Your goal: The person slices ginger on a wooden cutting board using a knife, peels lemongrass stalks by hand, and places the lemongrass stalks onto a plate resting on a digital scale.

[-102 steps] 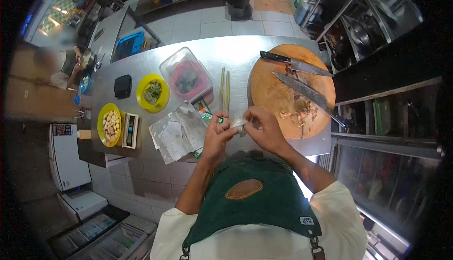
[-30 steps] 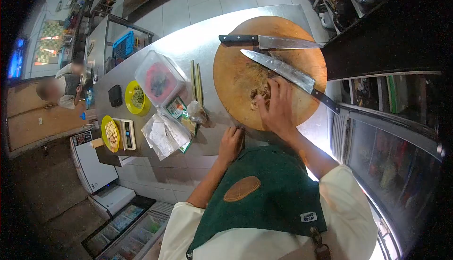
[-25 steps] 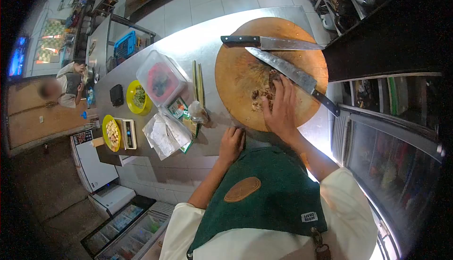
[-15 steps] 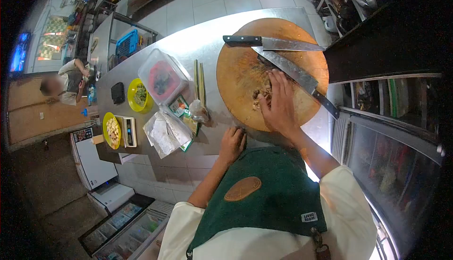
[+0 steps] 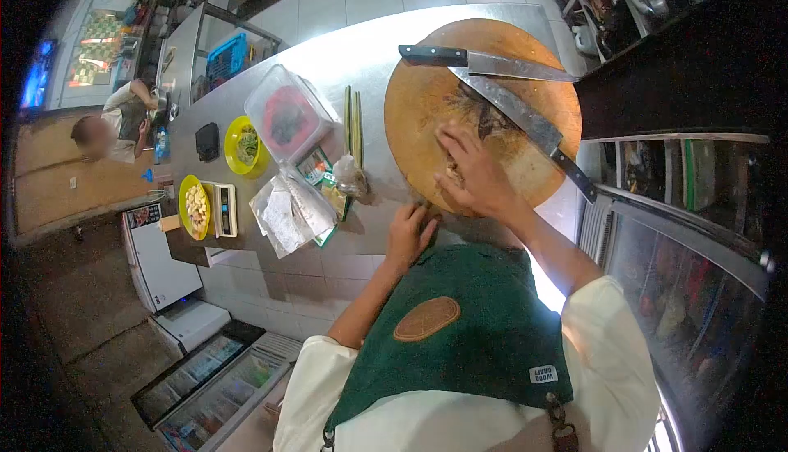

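The step in hand looks to be a gathering-up of chopped brown bits [image 5: 454, 170] on the round cutting board [image 5: 414, 123], where they lie near the edge closest to the person. The right hand [image 5: 474, 174] rests over them, half open, its fingers bent and the thumb set apart, with some bits showing in the gap; whether any are pinched is hidden. The left hand [image 5: 408, 237] lies at the edge of the table [image 5: 365, 226], loosely curled, and I cannot tell if it has hold of anything. Judging by the loose, crumbly look of the bits, the next move calls for a cupped palm and a light sweep clear of the lower knife [image 5: 517, 115], whose broad steel blade slants across the board beneath the upper knife [image 5: 497, 64]. The board looks like wood, thick and honey-coloured, with a dark, scuffed patch in the middle. On the smooth, glaring metal of the table, a crinkled clear bag [image 5: 350, 178] sits beside thin, straight green stalks [image 5: 355, 123], near creased white papers [image 5: 285, 210]
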